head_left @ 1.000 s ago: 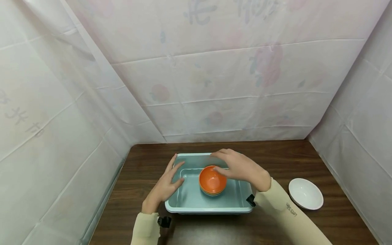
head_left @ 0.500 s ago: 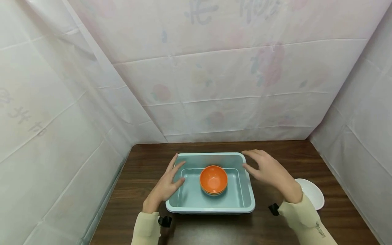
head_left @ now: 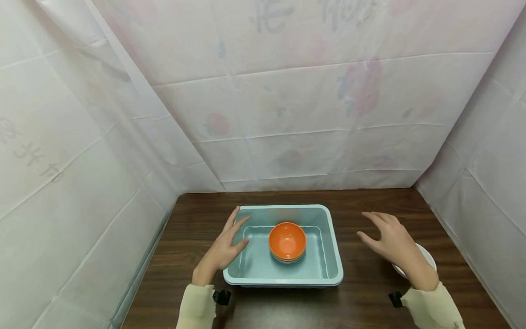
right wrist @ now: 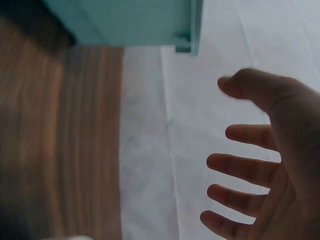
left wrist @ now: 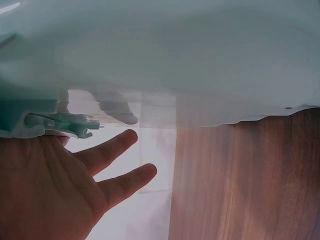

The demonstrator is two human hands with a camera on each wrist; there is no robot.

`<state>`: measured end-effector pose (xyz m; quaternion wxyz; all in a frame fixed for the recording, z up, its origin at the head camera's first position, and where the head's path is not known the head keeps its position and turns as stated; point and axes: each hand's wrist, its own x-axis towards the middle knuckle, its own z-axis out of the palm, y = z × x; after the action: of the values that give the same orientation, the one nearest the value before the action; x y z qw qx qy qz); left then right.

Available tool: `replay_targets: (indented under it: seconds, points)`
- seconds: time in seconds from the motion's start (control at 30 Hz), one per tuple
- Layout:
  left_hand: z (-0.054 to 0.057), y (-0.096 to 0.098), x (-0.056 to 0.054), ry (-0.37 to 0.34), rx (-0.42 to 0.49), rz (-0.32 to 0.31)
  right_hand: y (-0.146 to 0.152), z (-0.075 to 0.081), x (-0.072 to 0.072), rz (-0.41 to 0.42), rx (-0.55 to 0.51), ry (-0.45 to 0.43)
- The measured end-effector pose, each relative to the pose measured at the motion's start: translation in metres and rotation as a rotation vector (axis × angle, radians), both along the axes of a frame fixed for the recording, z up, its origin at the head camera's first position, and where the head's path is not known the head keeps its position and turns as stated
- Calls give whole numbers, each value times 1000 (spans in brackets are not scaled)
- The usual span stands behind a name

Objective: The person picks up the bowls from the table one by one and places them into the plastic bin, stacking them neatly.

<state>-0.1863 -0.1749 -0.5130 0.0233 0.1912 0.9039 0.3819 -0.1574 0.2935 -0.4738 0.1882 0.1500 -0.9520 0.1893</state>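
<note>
A pale blue-green plastic basin [head_left: 263,278] stands on the table, and inside it is a small stack of bowls with an orange bowl [head_left: 287,241] on top. My left hand [head_left: 222,249] is at the basin's left side with its fingers spread; whether it touches the rim I cannot tell. In the left wrist view the hand [left wrist: 55,190] shows beside the basin's wall [left wrist: 175,55]. Well to the right of the basin, my right hand [head_left: 392,242] is raised with spread fingers and holds nothing. A white bowl [head_left: 426,256] lies partly hidden behind that hand and wrist.
The dark wooden table [head_left: 357,201] carries the basin and the white bowl. White patterned sheets [head_left: 308,114] hang as walls at the back and on both sides.
My right hand has moved from above the orange bowl out over the basin's right rim and on to the right, partly covering the white bowl. The left hand has stayed in place.
</note>
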Motion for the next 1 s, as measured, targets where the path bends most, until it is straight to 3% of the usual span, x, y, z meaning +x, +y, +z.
replay_targets:
  seconds: [0.13,0.5,0.8,1.0]
  points:
    - [-1,-1,0,6,-5,5,13,-11,4,-36,39,-23]
    - [1,-1,1,25,-17,-6,39,-29,12,-142,113,-319]
    - [0,0,2,34,-23,-6,52,-37,15,-180,85,-438]
    - [-1,0,1,44,-19,0,58,-42,14,-207,76,-463]
